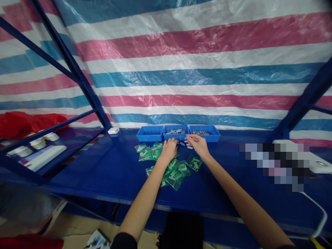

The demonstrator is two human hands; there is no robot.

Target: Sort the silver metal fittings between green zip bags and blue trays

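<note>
My left hand [169, 148] is palm down above the pile of small green plastic bags [175, 171], its fingers a little apart and reaching to the front of the middle blue bin [176, 137]. Nothing shows in it, though its underside is hidden. My right hand [198, 144] is closed in a pinch in front of the right-hand bin [213, 137], with what looks like a small metal piece at the fingertips. Between the hands, a few loose small metal pieces [189, 147] lie on the blue table. One bag with pieces inside [194, 162] lies just below my right hand.
A left-hand blue bin [149, 137] stands beside the other two, which hold metal pieces. A small white box [113, 130] sits at the back left. At right is a white device [317, 162] with a cable, partly pixelated. Blue frame posts [90, 93] and striped sheeting [194, 76] enclose the table.
</note>
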